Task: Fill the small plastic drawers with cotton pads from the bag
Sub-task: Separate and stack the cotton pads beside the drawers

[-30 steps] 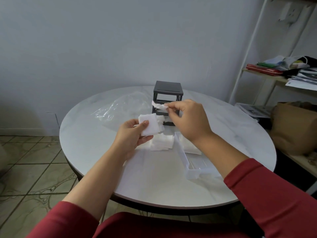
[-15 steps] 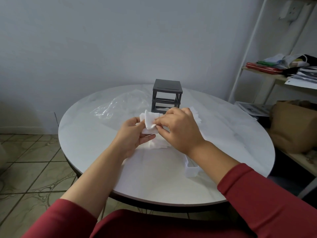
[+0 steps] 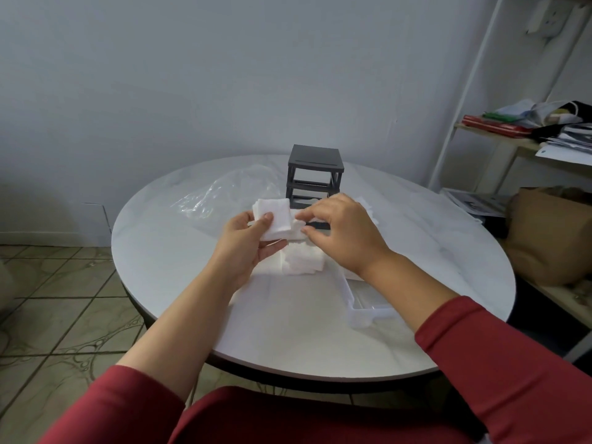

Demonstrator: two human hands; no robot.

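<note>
Head view: cotton pads being squared up at mid-frame, one drawer out and waiting.
Tabletop (image 3: 288, 331) carries everything. Clear bag (image 3: 221, 197) sits upper left, out of the way. Dark drawer frame (image 3: 315, 168) is behind the hands, and the pulled-out drawer (image 3: 368, 310) lies lower right for loading. Loose pile (image 3: 302, 262) is just below the hands. Left hand (image 3: 246, 248) grips the cotton pads (image 3: 274, 216), thumb on their face. Right hand (image 3: 342, 232) pinches their right edge, probably aligning them to fit.

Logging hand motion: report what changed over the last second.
The right hand came back from the dark drawer frame with one pad to the stack of cotton pads; whether it grips now is unclear. The left hand holds that stack as before; plastic bag and clear drawer unmoved.
</note>
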